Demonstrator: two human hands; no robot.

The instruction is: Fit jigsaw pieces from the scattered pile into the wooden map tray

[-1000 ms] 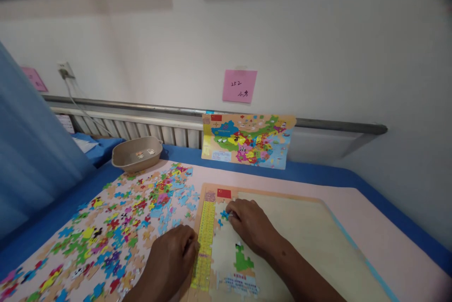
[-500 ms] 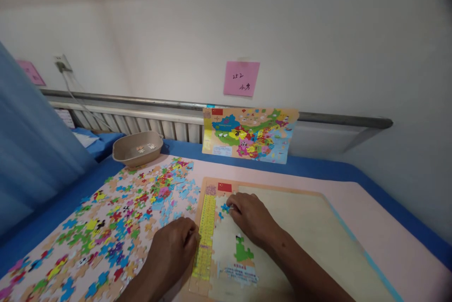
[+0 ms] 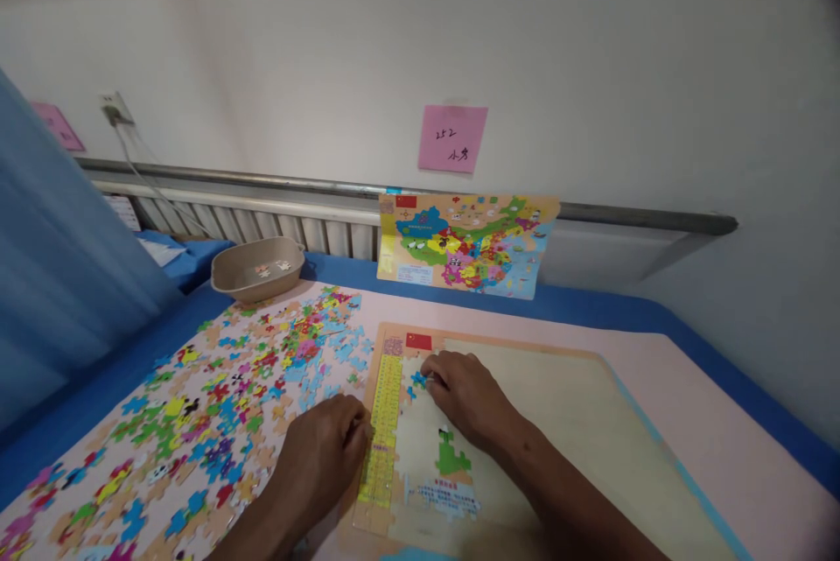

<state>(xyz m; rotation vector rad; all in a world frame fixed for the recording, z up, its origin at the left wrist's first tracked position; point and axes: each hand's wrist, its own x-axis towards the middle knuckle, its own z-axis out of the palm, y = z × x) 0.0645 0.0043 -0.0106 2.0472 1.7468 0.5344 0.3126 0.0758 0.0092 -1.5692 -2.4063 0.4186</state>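
1. My right hand (image 3: 467,393) is over the upper left of the board, fingers curled and thumb drawn in, nearly closed. Its fingertips are at some small blue pieces (image 3: 418,379); the tips are partly hidden, so I cannot tell whether it grips one.
2. My left hand (image 3: 328,443) is loosely curled at the board's left edge, beside the yellow strip (image 3: 377,473). I cannot tell whether anything is between its fingers.
3. The puzzle board (image 3: 570,438) lies flat under my right hand. Inside its frame I see the yellow strip down the left, a red flag section (image 3: 418,341) at the top, a green section (image 3: 451,459) and a printed text section (image 3: 446,498) lower down; most of the rest is bare pale backing.
4. Left of the board, many loose pieces (image 3: 220,456) are spread over a pink sheet (image 3: 722,403) on the blue worktop (image 3: 597,309).
5. Beyond them, at the back left, a tan basin (image 3: 240,290) holds a few pale pieces (image 3: 263,272), well apart from my hands.
6. Behind the board, a printed map (image 3: 426,233) leans upright near the wall, below a pink note (image 3: 452,138).
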